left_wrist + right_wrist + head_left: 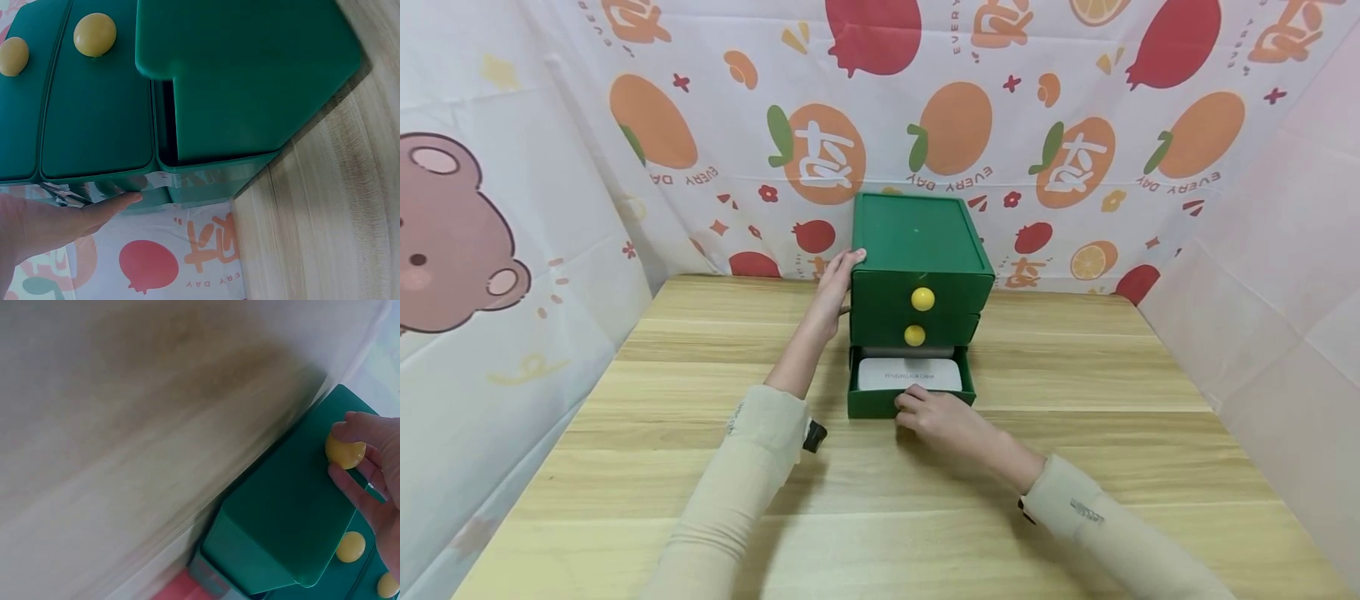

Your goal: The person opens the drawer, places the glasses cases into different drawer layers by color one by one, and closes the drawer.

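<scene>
A green three-drawer box (917, 233) stands on the wooden table with its bottom drawer (872, 407) pulled out. Inside that drawer lies a white case (887, 379) with small dark print on it. My right hand (943, 421) pinches the drawer's yellow knob (344, 454) between thumb and fingers, as the right wrist view shows. At the box's left side is my left hand (835, 283), its fingers resting flat along the wall near the top edge. The upper two drawers, with their yellow knobs (95, 35), are closed.
The wooden table (1112, 500) runs out on both sides of the box. Behind it hangs a fruit-print cloth (887, 125), close to the back of the box. A second cloth with a bear print (452, 233) hangs at the left.
</scene>
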Available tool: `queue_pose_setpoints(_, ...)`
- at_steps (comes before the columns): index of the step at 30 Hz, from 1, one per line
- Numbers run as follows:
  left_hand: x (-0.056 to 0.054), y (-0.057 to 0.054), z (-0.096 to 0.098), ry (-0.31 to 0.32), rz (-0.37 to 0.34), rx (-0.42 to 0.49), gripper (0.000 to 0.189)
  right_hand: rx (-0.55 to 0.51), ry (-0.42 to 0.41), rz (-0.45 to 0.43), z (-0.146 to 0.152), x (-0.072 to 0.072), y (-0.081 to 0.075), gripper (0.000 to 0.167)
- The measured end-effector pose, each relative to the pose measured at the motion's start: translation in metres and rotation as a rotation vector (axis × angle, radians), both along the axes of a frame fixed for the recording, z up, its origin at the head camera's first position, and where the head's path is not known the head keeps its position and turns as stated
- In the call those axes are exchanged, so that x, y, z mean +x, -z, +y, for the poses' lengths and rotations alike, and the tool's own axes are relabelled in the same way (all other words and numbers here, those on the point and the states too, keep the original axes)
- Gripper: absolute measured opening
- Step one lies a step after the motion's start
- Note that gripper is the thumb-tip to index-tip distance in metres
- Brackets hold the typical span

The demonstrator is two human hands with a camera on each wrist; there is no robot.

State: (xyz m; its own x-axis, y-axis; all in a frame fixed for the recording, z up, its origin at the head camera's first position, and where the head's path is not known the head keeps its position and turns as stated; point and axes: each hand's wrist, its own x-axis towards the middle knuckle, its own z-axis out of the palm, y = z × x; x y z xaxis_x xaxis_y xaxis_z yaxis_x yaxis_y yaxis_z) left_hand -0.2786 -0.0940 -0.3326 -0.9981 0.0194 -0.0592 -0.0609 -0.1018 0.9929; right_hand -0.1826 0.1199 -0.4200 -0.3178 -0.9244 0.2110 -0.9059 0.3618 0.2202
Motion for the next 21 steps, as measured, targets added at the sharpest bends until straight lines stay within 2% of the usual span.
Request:
queue_pose_setpoints(7, 0.000, 0.000, 0.001, -0.005, 0.007, -0.018, 0.077, -0.048, -0.010, 0.008, -0.001, -0.014, 0.003, 0.017)
queue_pose_setpoints(15, 0.000, 0.000, 0.001, -0.009, 0.012, -0.012, 0.076, -0.072, 0.014, 0.008, -0.002, -0.024, 0.004, 0.017)
queue_pose_setpoints(21, 0.000, 0.000, 0.001, -0.005, 0.012, -0.002, 0.076, -0.113, -0.006, -0.003, -0.002, -0.032, 0.004, 0.019)
